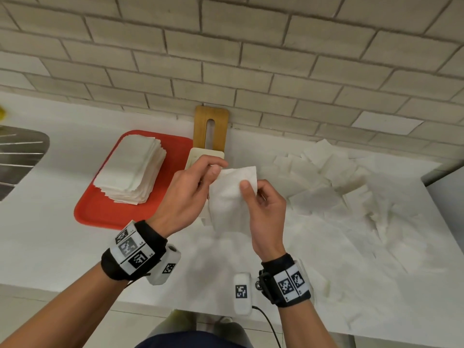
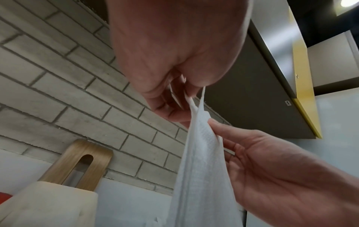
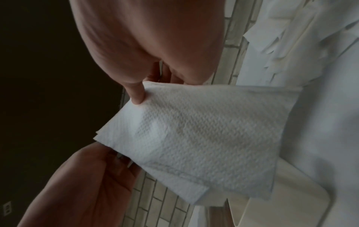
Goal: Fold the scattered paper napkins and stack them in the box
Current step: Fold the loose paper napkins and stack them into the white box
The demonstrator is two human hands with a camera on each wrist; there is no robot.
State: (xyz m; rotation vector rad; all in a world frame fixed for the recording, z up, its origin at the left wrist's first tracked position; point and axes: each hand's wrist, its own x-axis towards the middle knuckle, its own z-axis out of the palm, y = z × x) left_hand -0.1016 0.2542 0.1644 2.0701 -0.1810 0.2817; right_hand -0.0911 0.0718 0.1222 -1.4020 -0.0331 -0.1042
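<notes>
A half-folded white napkin [image 1: 232,197] hangs in the air above the counter, held between both hands. My left hand [image 1: 216,170] pinches its upper left corner, and my right hand [image 1: 247,188] pinches its right edge with the thumb on top. In the left wrist view the napkin [image 2: 202,153] droops from my left fingertips [image 2: 180,99] in two layers. In the right wrist view my thumb [image 3: 137,95] presses the napkin [image 3: 204,130]. The cream box [image 1: 194,156] sits just behind my hands. A stack of folded napkins [image 1: 130,169] lies on a red tray [image 1: 100,212].
A wooden lid [image 1: 211,126] with a slot leans on the brick wall behind the box. Several loose napkins [image 1: 326,177] are scattered over the white counter to the right. A steel sink [image 1: 20,156] is at the far left. The counter's front edge [image 1: 75,295] is near my body.
</notes>
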